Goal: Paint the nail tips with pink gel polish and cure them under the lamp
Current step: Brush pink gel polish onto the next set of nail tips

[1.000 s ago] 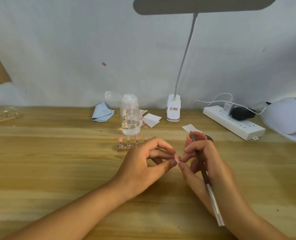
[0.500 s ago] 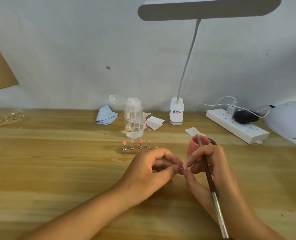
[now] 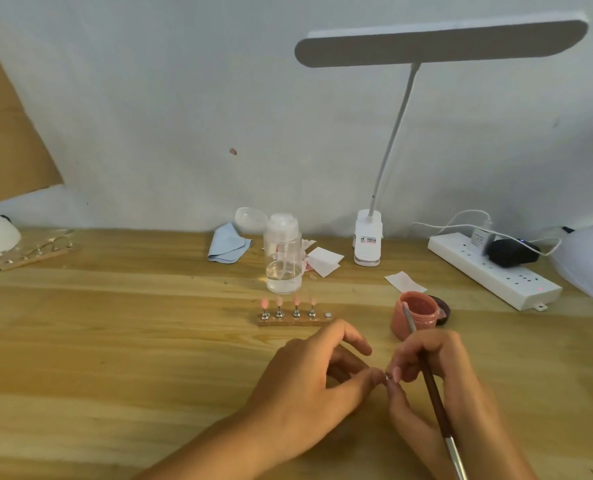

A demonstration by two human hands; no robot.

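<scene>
My left hand (image 3: 308, 393) pinches a small metal peg carrying a pink nail tip (image 3: 393, 375) between thumb and fingers. My right hand (image 3: 440, 372) grips a brown-handled brush (image 3: 433, 400), bristle end pointing up toward the open pink gel pot (image 3: 414, 317), and its fingertips touch the same nail tip. Just beyond my hands lies a small wooden holder (image 3: 298, 321) bearing several pink tips on pegs, with one bare round spot at its right end. The white curing lamp (image 3: 589, 258) sits at the far right edge, partly cut off.
A clear pump bottle (image 3: 283, 258) stands behind the holder, with a blue cloth (image 3: 227, 245) and paper wipes (image 3: 322, 261) near it. A clip desk lamp (image 3: 367, 242) rises at the back. A white power strip (image 3: 492, 271) lies right; another holder (image 3: 28, 254) lies far left.
My view has tilted upward, so everything sits lower in frame. Both hands stay joined at the nail tip and have drawn slightly toward me.
</scene>
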